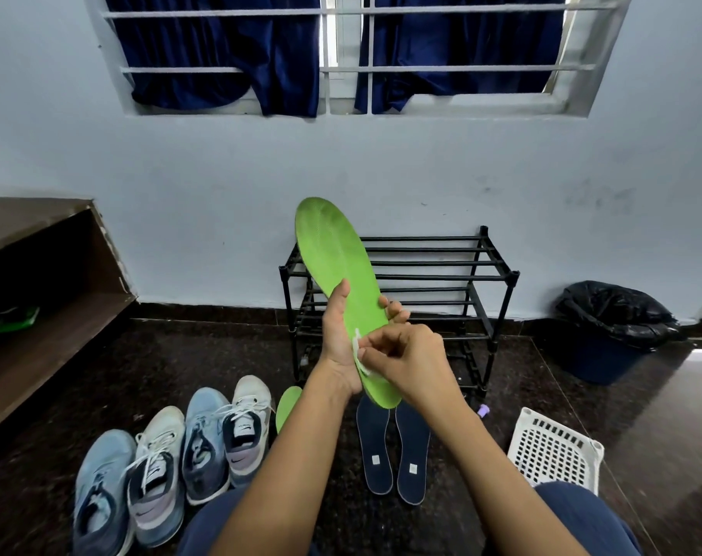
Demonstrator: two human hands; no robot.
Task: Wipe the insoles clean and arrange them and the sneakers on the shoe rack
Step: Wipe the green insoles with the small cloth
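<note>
The left hand (340, 339) holds a green insole (333, 250) in the middle of the view, with the thumb on one edge and the fingertips curled round the other. The insole's toe points up to 12 o'clock. The right hand (407, 355) pinches a small white wipe (359, 355) against the heel end.

The black shoe rack (441, 270) stands by the wall behind the insole, which hides part of it. Four sneakers (205, 439) sit in a row on the floor at 7 o'clock. Another green insole (287, 407) lies beside them, half hidden by the left arm. Two dark blue insoles (375, 443) lie at 6 o'clock. A white basket (554, 451) is at 4 o'clock, and a bin (606, 355) with a black bag at 3 o'clock.
</note>
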